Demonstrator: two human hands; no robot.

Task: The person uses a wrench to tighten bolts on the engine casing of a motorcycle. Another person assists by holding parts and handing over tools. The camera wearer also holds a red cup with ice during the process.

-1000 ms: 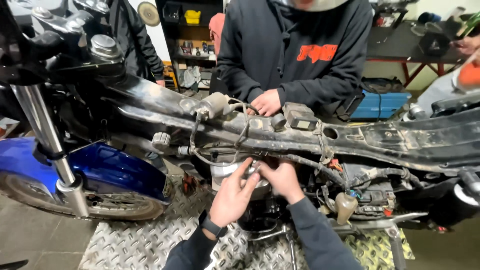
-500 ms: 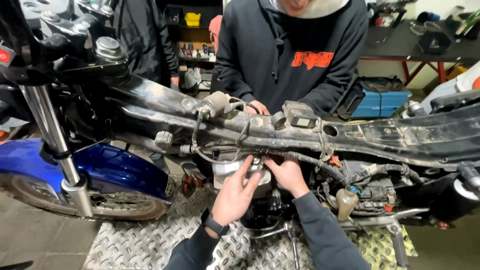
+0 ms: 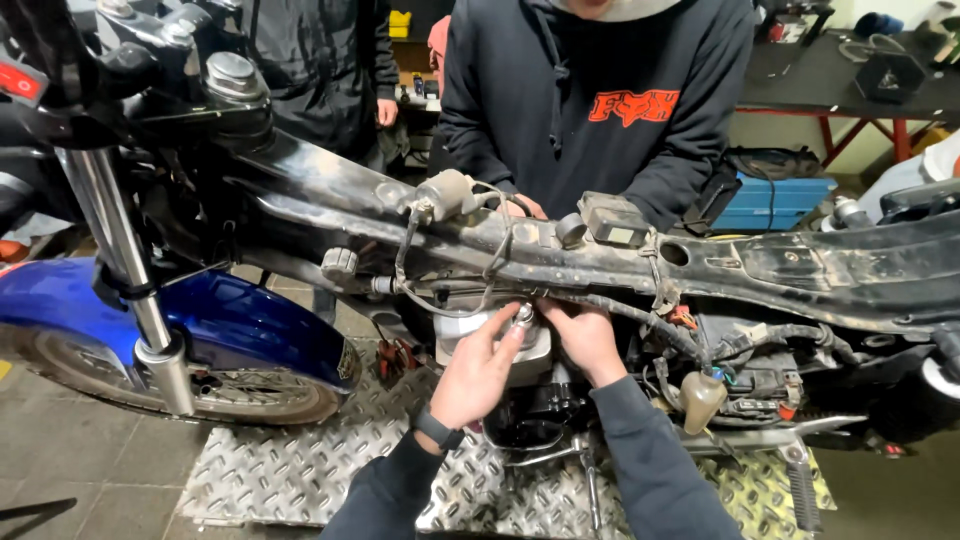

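Motorcycle engine, the silver block tucked just under the dirty frame spine, is where both hands meet. Compared with a second ago, the left hand has climbed from below the engine up to its top edge, and its thumb and forefinger now pinch a small silver round part right beneath the spine. The right hand has stayed close, pressed in just beside that part with its fingers curled under the spine; whether it grips anything I cannot tell, since its fingertips are hidden. Judging from this, the work has moved from reaching in to actually handling the small part at the top of the engine. Across the spine, another person in a dark hooded top has drawn a hand back to rest behind a tan cylinder-shaped part on the spine. Blue fender and front wheel sit well to the left of the engine.
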